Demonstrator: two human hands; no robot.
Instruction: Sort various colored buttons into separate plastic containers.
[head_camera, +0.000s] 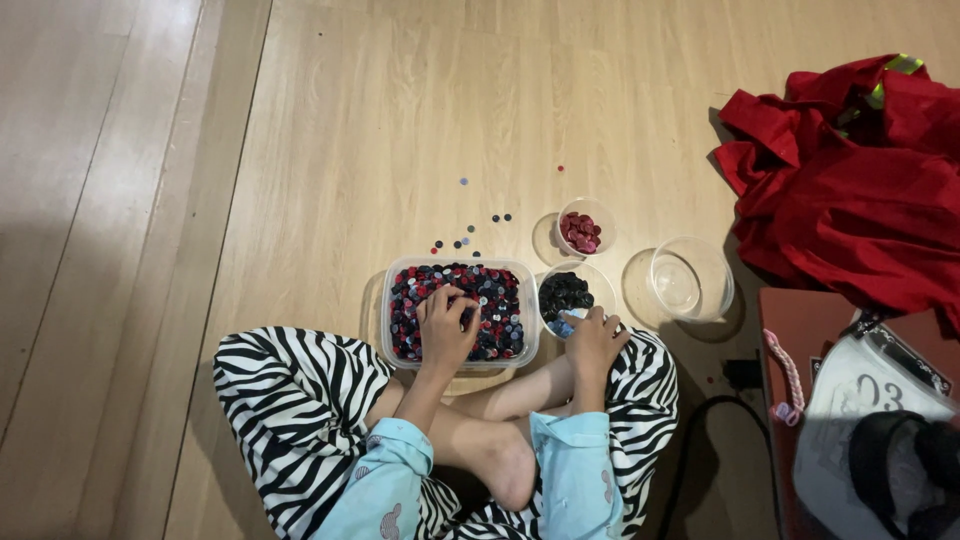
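Pale wood plank floor (420, 90) (evenly lit); dark red cabinet (800, 320) at right edge.

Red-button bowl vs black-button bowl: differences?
The red-button bowl is smaller and lies farther from the person; the black-button bowl is larger, beside the rectangular tub. The right hand reaches the black-button bowl; nothing touches the red-button bowl. Both are round, clear and on the wooden floor.

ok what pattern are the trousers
Black and white zebra stripes on the trousers, clearest in the head view.
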